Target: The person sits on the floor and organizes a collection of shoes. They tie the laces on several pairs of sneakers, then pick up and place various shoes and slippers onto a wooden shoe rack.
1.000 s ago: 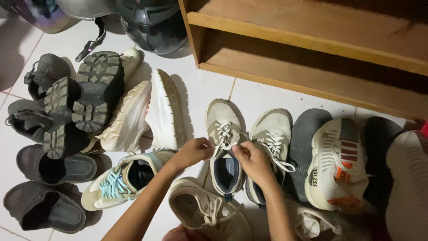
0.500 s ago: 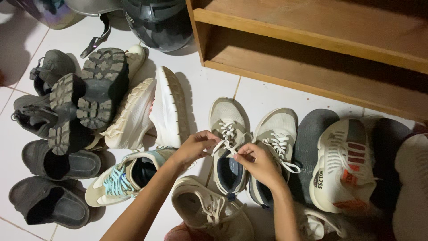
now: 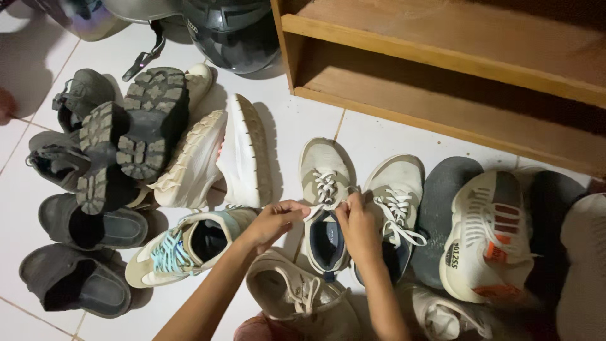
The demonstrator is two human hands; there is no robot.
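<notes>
A beige sneaker point(image 3: 323, 170) with white laces and a dark blue lining stands on the white tiled floor, toe pointing away from me. My left hand point(image 3: 274, 221) pinches one lace end at the shoe's left side. My right hand point(image 3: 358, 224) pinches the other lace at the shoe's right side, over its opening. The matching beige sneaker point(image 3: 394, 189) stands right beside it, partly behind my right wrist, with its laces loose.
A wooden shoe rack point(image 3: 442, 69) with bare shelves stands at the back right. Black shoes point(image 3: 120, 139) and white sneakers point(image 3: 214, 155) are piled at the left, a mint-laced sneaker point(image 3: 183, 249) nearer me, an orange-striped white sneaker point(image 3: 483, 233) right, a dark helmet point(image 3: 230, 31) behind.
Both hands have shifted slightly along the laces of the beige sneaker, the right hand closing in over the shoe's opening. The view has drifted a little left.
</notes>
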